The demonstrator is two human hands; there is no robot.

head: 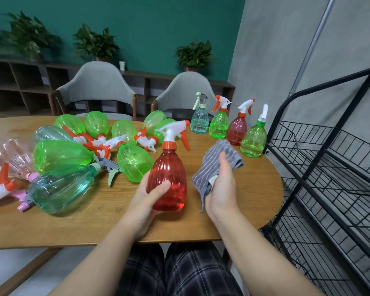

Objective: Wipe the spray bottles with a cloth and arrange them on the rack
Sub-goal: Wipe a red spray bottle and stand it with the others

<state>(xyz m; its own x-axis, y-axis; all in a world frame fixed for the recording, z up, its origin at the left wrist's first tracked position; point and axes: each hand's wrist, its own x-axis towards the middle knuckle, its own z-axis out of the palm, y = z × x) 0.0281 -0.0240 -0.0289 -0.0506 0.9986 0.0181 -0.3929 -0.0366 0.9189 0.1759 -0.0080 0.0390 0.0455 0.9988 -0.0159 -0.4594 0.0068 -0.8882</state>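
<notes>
My left hand [146,196] grips a red spray bottle [169,176] upright above the wooden table [115,223], thumb across its lower body. Its white trigger head with orange parts points left and right at the top. My right hand [221,189] holds a grey striped cloth [220,159] just right of the bottle, a small gap between them. Several green, teal and pink bottles [60,154] lie on their sides at the left. A teal bottle [199,120], a green bottle [218,124], a dark red bottle [237,130] and another green bottle [253,141] stand upright near the table's right edge.
A black wire rack [329,167] with several shelves stands right of the table. Two grey chairs [96,86] sit at the far side. A low wooden shelf unit with potted plants [94,43] runs along the green wall. My legs in plaid trousers are under the table edge.
</notes>
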